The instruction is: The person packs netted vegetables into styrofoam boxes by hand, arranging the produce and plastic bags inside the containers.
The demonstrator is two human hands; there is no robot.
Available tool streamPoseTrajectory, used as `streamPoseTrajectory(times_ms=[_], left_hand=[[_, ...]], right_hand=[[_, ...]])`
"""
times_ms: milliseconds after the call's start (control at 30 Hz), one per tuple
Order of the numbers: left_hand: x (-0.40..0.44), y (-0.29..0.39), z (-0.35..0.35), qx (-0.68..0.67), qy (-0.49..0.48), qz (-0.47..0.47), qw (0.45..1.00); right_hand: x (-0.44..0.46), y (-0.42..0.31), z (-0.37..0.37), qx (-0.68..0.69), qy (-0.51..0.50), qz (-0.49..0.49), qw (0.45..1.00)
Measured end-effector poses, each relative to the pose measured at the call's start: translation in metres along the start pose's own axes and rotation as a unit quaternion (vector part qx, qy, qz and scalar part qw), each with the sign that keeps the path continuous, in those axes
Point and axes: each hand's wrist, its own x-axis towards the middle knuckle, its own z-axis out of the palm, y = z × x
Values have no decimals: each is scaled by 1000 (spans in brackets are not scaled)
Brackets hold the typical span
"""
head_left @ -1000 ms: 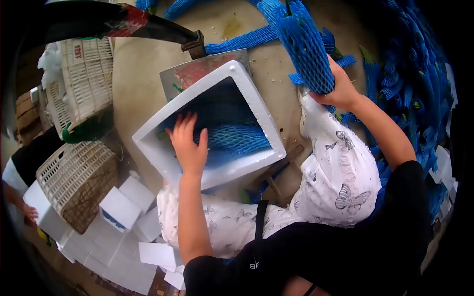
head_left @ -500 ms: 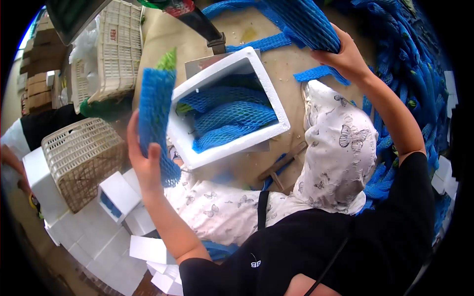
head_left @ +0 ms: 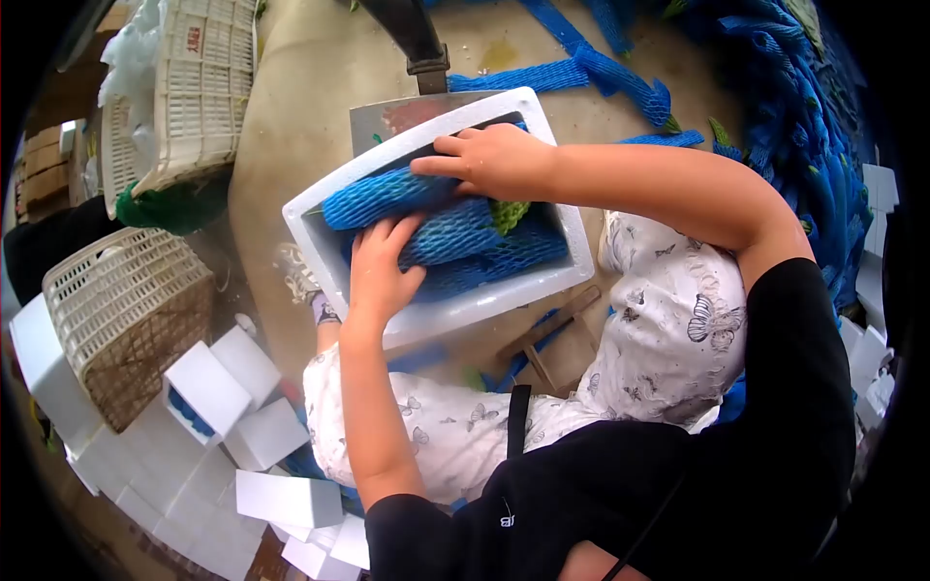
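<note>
A white foam box [head_left: 575,228] stands tilted in view before me, holding green vegetables in blue foam netting. My left hand [head_left: 383,269] reaches in over the near-left side, fingers spread on a netted vegetable [head_left: 450,232] whose green end shows at the right. Touching its left fingertips is another netted vegetable [head_left: 368,197], which lies along the far-left wall. Across its right end, my right hand [head_left: 499,162] rests with its fingers stretched out and apart. More blue netting lies beneath, partly hidden by both hands.
Beneath the box is a metal plate [head_left: 368,124] with a dark post [head_left: 412,39] behind. A blue net sleeve [head_left: 523,77] lies beyond. Netted vegetables [head_left: 775,107] are heaped at the right. Plastic crates [head_left: 199,97] and white foam boxes [head_left: 208,387] stand at the left.
Both hands have moved inward and down into the box, bringing the netted vegetables they held. Their fingers are now spread over these. The box has shifted slightly in view.
</note>
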Motion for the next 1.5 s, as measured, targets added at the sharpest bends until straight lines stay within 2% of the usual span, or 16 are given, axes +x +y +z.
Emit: streamPoseTrajectory(times_ms=[67,233,367,500,633,700,767,833,900,1067,1133,1200,1233,1300,1400,1500], left_hand=[[2,8,16,2,46,-40,998],[-2,41,42,119,204,-13,971],[39,35,41,149,58,-8,987],[32,40,42,184,44,-15,982],[29,43,40,176,6,-35,984],[36,42,43,202,-4,-46,978],[38,43,41,202,-14,-59,977],[38,42,41,189,-10,-51,981],[38,38,42,183,-2,-43,982],[47,45,10,-64,-53,-93,992],[13,17,-31,-394,77,-175,899],[-27,10,-67,-571,354,-163,723],[-47,16,-79,-318,437,-168,825],[-58,58,-73,-86,489,-288,819],[-46,62,-16,195,87,-76,974],[-22,27,46,53,45,-45,997]], right_hand=[[-5,12,14,-144,33,-17,989],[-28,9,2,-18,155,-61,986],[-54,4,11,-47,-23,22,998],[-58,15,4,72,176,-54,980],[-150,129,-4,-39,332,270,903],[-205,216,31,-216,247,448,832],[-238,270,51,-53,73,638,765],[-228,247,45,-106,45,601,791],[-220,226,49,80,165,553,813],[-109,96,-39,152,474,161,852],[-48,23,-73,193,457,-56,866],[-28,-38,-72,320,202,-160,912],[-23,-55,-59,304,94,-181,931],[-23,-64,5,124,16,-109,986],[-31,-60,59,12,86,-120,989],[-48,-38,33,140,98,-98,981]])
